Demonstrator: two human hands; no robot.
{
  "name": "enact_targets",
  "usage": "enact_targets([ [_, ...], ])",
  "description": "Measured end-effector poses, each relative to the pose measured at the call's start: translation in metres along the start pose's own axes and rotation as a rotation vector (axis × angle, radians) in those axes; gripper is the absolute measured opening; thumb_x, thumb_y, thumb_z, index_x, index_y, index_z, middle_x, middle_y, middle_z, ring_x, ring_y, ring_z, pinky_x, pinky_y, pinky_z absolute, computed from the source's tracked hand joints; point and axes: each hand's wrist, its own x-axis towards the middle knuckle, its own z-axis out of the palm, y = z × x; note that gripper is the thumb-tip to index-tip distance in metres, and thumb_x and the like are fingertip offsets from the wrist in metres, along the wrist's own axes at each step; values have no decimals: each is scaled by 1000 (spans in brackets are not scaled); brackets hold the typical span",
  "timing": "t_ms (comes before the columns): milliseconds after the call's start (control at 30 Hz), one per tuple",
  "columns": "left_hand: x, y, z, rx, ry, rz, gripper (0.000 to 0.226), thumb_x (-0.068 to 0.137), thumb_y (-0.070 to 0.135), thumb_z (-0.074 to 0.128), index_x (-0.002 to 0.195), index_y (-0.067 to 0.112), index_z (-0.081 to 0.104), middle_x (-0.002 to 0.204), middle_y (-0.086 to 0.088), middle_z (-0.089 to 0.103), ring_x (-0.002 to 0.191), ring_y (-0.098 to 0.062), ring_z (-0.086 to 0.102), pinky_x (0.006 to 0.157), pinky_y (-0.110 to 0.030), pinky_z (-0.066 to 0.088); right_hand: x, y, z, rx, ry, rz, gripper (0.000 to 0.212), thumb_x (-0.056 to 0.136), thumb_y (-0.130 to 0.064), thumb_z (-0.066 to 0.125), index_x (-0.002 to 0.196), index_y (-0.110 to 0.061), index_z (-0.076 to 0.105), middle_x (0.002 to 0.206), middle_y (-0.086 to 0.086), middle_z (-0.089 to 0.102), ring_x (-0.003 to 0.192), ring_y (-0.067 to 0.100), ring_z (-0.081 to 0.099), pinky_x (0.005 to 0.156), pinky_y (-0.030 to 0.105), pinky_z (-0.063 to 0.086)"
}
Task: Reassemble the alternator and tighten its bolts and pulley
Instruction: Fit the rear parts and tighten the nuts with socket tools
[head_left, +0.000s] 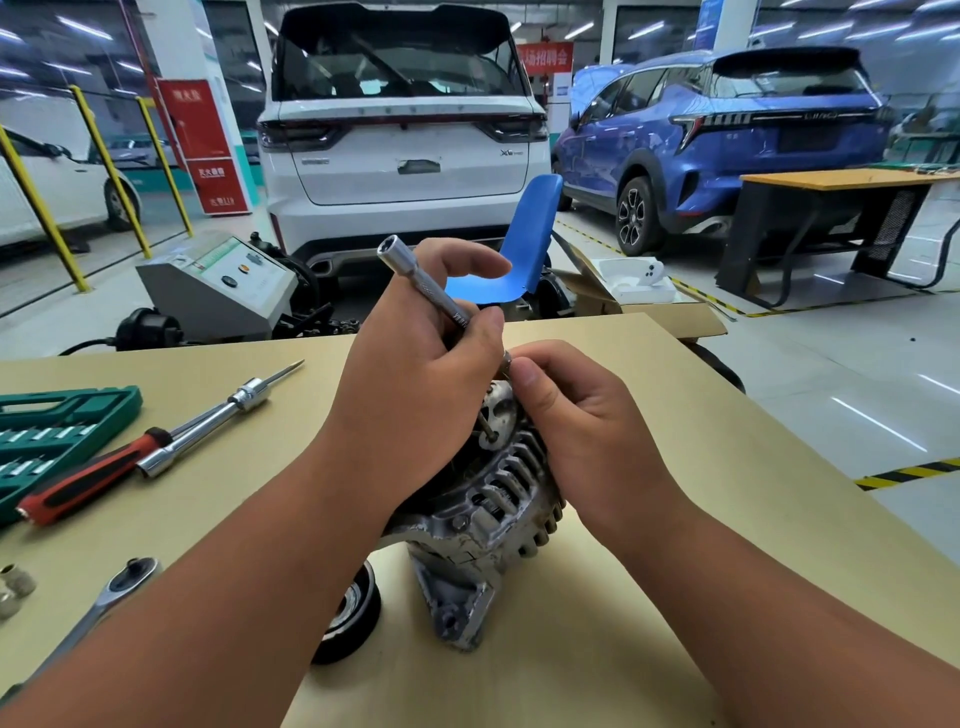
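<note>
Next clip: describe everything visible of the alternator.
The alternator is a grey cast-metal housing, scuffed with whitish patches, with ribbed vent slots and a mounting lug facing the camera. It sits on the tan table, a black pulley at its lower left. A bolt sticks from its top. The left hand grips a driver angled down to it; the right hand rests on its right side, pinching the driver's tip.

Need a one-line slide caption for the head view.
Left hand grips a long socket wrench, right hand pinches its lower end above a bolt in the alternator on the bench.
</note>
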Motion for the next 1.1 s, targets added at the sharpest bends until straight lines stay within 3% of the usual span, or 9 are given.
enact_targets([
  [200,-1,2,0,-11,19,-27,25,93,22,58,111,38,63,64,-10,54,51,-21,47,51,-34,41,0,0,2,53,-13,-8,15,93,-28,70,98,-15,71,98,17,70,96,45,67,88,66,55],
  [400,-1,4,0,-1,18,-25,26,93,21,57,111,39,63,62,-7,53,51,-21,49,52,-36,43,-2,-4,2,14,-26,-23,14,93,-28,70,97,-14,70,92,6,70,90,25,67,87,60,57],
  [700,-1,5,1,-11,22,-19,27,94,21,59,116,36,62,62,3,54,52,-16,51,52,-32,44,-2,-2,2,-55,-44,-52,10,95,-27,71,102,-22,70,97,-2,72,94,18,69,89,58,57],
  [867,0,5,1,-104,44,-24,22,95,24,63,115,33,60,67,18,60,60,-7,61,58,-19,48,-2,-1,2,-79,-40,-59,7,94,-28,70,101,-26,69,95,-6,71,94,17,68,90,58,57],
  [1000,0,5,1,-111,30,-21,18,96,28,64,112,34,59,66,17,59,61,-11,60,60,-24,45,-1,-1,2,-33,-11,-15,19,97,-35,61,105,-21,72,102,4,73,103,31,69,94,62,54],
  [1100,0,4,2,-90,34,-6,19,96,27,63,112,36,59,70,14,56,64,-19,57,62,-31,45,0,-1,1,-55,7,-8,26,100,-37,57,105,-18,74,104,8,73,103,32,69,95,60,53],
])
